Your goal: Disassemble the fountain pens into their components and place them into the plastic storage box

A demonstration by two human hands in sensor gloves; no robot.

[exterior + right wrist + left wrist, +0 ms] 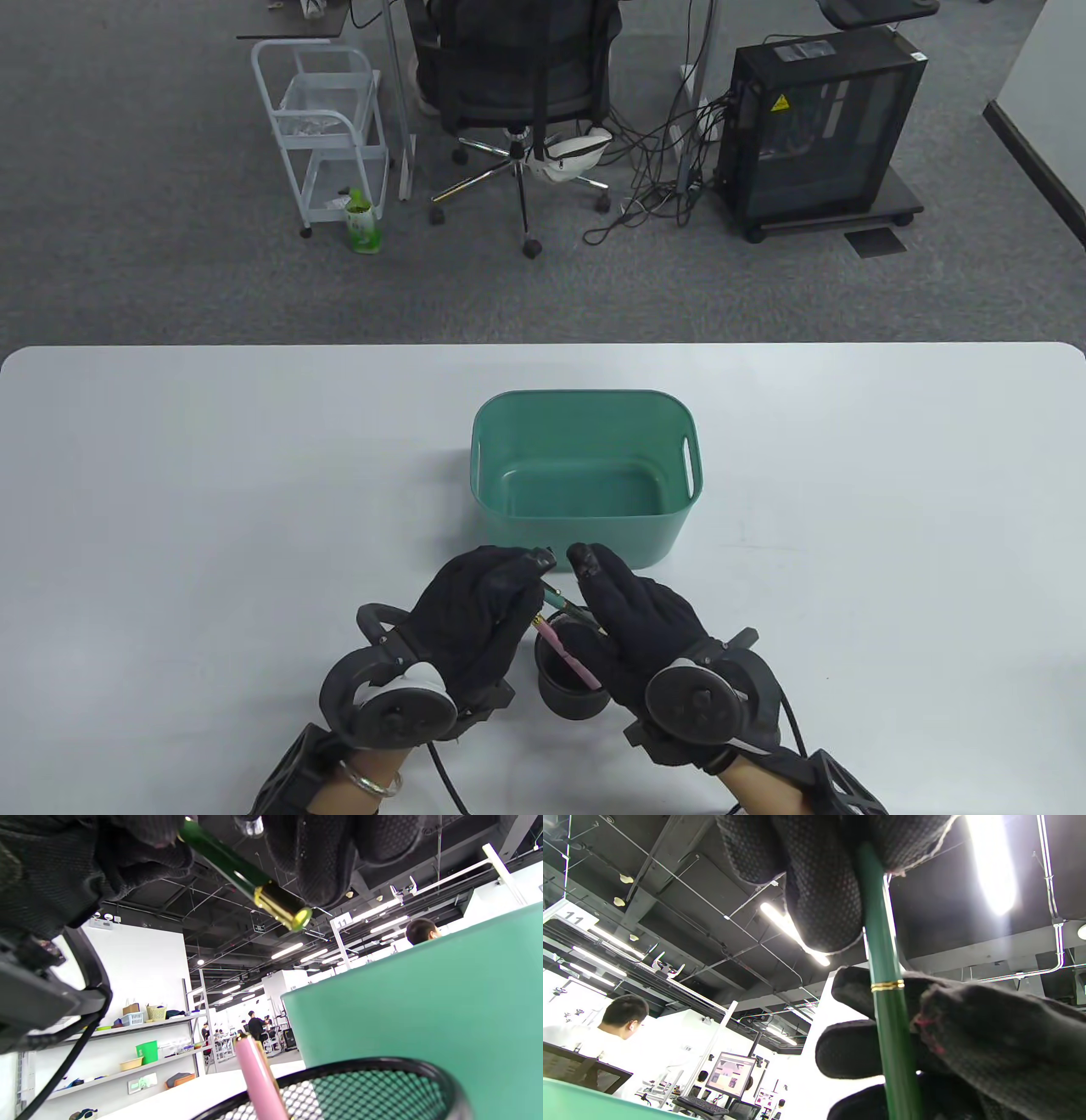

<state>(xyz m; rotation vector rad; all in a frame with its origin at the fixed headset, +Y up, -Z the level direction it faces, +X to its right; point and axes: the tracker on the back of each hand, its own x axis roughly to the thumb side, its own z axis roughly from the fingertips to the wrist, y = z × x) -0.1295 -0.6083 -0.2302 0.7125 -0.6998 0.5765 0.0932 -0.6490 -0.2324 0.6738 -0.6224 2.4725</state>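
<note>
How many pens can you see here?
2: a slim green fountain pen held between both gloved hands, and a pink pen standing in the black mesh cup. More may be hidden.

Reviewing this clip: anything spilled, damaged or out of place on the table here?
Nothing stands out. The green storage box sits upright and holds no parts yet. The pink pen leans in the black mesh pen cup. The left hand and right hand both hold the green fountain pen, which looks intact.

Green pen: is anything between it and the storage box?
Nothing visible. Both hands hold the green pen just short of the teal storage box; its near wall is unobstructed and the box looks empty.
</note>
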